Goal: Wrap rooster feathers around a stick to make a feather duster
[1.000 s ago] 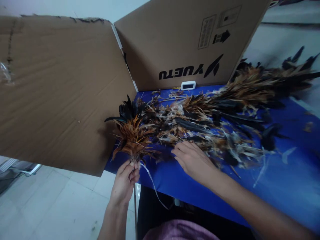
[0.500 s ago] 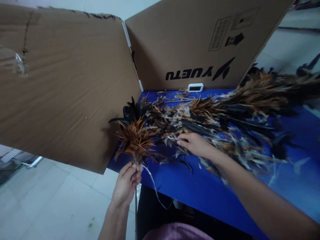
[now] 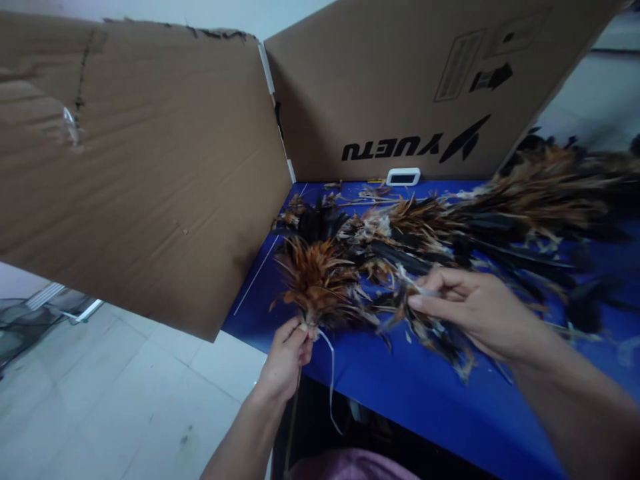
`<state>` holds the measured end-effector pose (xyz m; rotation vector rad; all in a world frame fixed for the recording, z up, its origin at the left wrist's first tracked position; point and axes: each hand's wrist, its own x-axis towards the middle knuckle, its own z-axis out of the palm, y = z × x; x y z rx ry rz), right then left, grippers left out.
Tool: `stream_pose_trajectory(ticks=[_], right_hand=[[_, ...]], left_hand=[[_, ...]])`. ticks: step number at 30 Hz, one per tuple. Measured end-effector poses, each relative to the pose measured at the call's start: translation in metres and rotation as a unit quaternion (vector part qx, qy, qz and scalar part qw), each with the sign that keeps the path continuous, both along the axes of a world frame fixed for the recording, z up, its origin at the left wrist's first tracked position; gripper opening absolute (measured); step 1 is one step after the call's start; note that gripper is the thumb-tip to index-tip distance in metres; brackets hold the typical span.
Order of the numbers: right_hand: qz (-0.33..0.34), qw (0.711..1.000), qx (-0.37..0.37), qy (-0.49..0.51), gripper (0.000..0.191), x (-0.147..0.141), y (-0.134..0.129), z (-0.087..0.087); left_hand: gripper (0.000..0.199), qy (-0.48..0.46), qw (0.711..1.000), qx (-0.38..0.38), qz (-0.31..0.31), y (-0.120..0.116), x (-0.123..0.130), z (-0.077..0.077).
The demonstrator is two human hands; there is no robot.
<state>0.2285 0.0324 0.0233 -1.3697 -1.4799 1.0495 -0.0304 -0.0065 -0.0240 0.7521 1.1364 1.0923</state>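
My left hand (image 3: 286,360) is closed round the base of a feather duster (image 3: 320,273), a bushy bundle of brown and black feathers on a thin stick. The stick runs down below the hand. From the binding, a white ribbon (image 3: 333,383) hangs in a loose curve past the table edge. My right hand (image 3: 465,303) pinches a small bunch of feathers (image 3: 407,300) with pale quill ends, just right of the duster. Behind and right of both hands spread loose brown, black and whitish feathers (image 3: 420,220).
Two cardboard panels stand round the blue table (image 3: 400,393): a plain one (image 3: 150,180) at left and a printed one (image 3: 360,87) at the back. A small white device with a dark screen (image 3: 403,177) rests against the back panel. Pale floor tiles (image 3: 115,393) show at lower left.
My right hand has lifted back from the feather pile and now has a small bunch between its fingers. The duster and my left hand appear further right, with the whole view shifted.
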Motion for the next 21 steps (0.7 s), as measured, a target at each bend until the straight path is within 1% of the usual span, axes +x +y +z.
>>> stream_pose_trajectory(ticks=[1, 3, 5, 6, 7, 9, 11, 13, 15, 18, 21], right_hand=[[0.018, 1.000, -0.005, -0.011, 0.032, -0.003, -0.007, 0.006], [0.076, 0.996, -0.005, -0.041, 0.022, -0.012, -0.019, 0.019], [0.146, 0.985, 0.049, -0.081, 0.010, -0.026, -0.028, 0.030], [0.185, 0.974, 0.085, -0.102, 0.010, -0.033, -0.030, 0.034], [0.220, 0.960, 0.120, -0.125, 0.015, -0.041, -0.031, 0.036], [0.264, 0.933, 0.158, -0.189, 0.025, -0.054, -0.029, 0.035], [0.267, 0.907, 0.168, -0.278, 0.026, -0.064, -0.024, 0.030], [0.249, 0.878, 0.174, -0.370, 0.022, -0.071, -0.020, 0.025], [0.248, 0.846, 0.183, -0.435, 0.019, -0.075, -0.017, 0.023], [0.279, 0.813, 0.183, -0.478, 0.019, -0.078, -0.017, 0.027], [0.304, 0.801, 0.168, -0.488, 0.018, -0.079, -0.016, 0.036]], left_hand=[[0.021, 0.015, 1.000, 0.001, -0.006, 0.000, 0.003, -0.001], [0.020, 0.049, 0.999, 0.004, -0.020, 0.000, 0.010, -0.004], [0.020, 0.080, 0.996, 0.009, -0.037, -0.002, 0.017, -0.007], [0.021, 0.093, 0.994, 0.019, -0.048, -0.004, 0.020, -0.009], [0.023, 0.105, 0.992, 0.035, -0.058, -0.005, 0.023, -0.011], [0.026, 0.137, 0.985, 0.079, -0.072, -0.009, 0.028, -0.014], [0.027, 0.170, 0.976, 0.113, -0.080, -0.011, 0.031, -0.017], [0.026, 0.195, 0.968, 0.127, -0.090, -0.014, 0.033, -0.019], [0.025, 0.210, 0.963, 0.136, -0.103, -0.015, 0.033, -0.021], [0.023, 0.226, 0.956, 0.149, -0.114, -0.016, 0.034, -0.023], [0.023, 0.211, 0.960, 0.143, -0.113, -0.015, 0.036, -0.026]])
